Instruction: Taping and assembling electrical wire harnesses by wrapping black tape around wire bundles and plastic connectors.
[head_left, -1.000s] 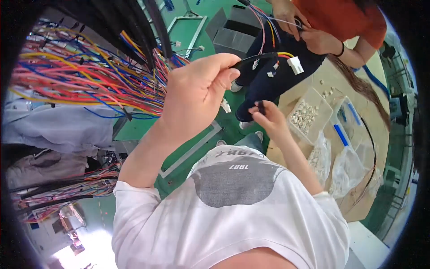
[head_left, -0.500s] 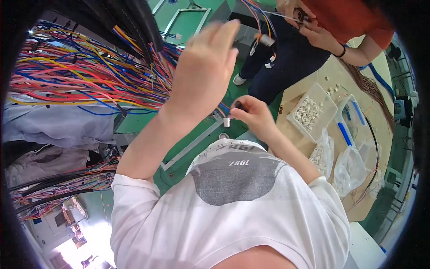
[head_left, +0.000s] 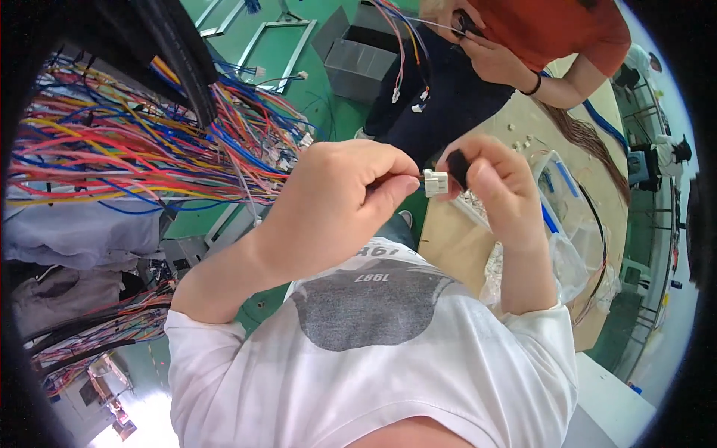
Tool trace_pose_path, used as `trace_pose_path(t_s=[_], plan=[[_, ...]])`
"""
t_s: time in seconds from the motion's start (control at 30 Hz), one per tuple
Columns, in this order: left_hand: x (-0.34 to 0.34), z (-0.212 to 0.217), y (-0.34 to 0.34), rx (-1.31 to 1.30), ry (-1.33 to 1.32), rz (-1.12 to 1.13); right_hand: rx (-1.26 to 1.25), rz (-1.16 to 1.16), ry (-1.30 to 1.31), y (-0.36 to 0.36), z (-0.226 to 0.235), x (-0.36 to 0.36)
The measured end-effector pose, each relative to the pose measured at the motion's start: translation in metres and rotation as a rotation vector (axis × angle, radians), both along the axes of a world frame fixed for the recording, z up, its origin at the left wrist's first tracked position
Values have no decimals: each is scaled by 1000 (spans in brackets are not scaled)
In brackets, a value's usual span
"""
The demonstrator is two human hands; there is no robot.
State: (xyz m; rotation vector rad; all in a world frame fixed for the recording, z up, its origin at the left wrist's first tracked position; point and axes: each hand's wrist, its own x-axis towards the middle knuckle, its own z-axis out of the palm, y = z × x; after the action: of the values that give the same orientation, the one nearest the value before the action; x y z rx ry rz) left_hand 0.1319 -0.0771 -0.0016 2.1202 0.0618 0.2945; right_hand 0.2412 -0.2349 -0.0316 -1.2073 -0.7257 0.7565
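Observation:
In front of my chest, my left hand (head_left: pixel 340 198) is closed, thumb and forefinger pinching the wire end behind a white plastic connector (head_left: pixel 435 184). The connector points right, toward my right hand (head_left: pixel 504 190). That hand has its fingers curled round a small black object (head_left: pixel 458 169), whose kind I cannot make out. Its fingertips are right beside the connector; whether they touch it is hidden. To the left of my left hand spreads a thick bundle of coloured wires (head_left: pixel 142 157), red, blue and yellow.
Opposite stands a person in a red top (head_left: pixel 541 37), holding a dark item and wires. A wooden table (head_left: pixel 448 239) on the right bears bags, blue-striped clear containers (head_left: pixel 556 187) and loose white connectors. A grey box (head_left: pixel 355 63) and metal frames (head_left: pixel 280 56) are on the green floor.
My left hand has come down from its raised, open pose and now pinches the wire at the connector. My right hand has moved right and slightly up, keeping the black object.

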Motion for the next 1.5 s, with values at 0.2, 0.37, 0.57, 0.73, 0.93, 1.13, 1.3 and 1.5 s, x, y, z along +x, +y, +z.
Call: trace_pose_path(t_s=[0.2,0.37,0.57,0.73,0.93,1.13,1.3,1.5], plan=[[-4,1,5,360,-261,-48,-275,164,-828,15,34,10],[-11,7,7,420,-323,23,-214,273,-1072,26,40,10],[-14,-9,-1,-113,-5,67,-60,-115,-761,28,11,-9],[-20,-16,-4,-519,68,-21,107,-102,-104,38,0,-28],[-18,-22,-7,-129,-422,234,356,-171,261,58,2,-38],[-9,-33,-16,-262,-467,286,342,-204,435,67,3,-45],[-2,-38,-16,-235,-581,248,342,-250,387,65,5,-45],[-12,-18,-1,-566,-195,320,229,-432,46,45,-7,-31]])
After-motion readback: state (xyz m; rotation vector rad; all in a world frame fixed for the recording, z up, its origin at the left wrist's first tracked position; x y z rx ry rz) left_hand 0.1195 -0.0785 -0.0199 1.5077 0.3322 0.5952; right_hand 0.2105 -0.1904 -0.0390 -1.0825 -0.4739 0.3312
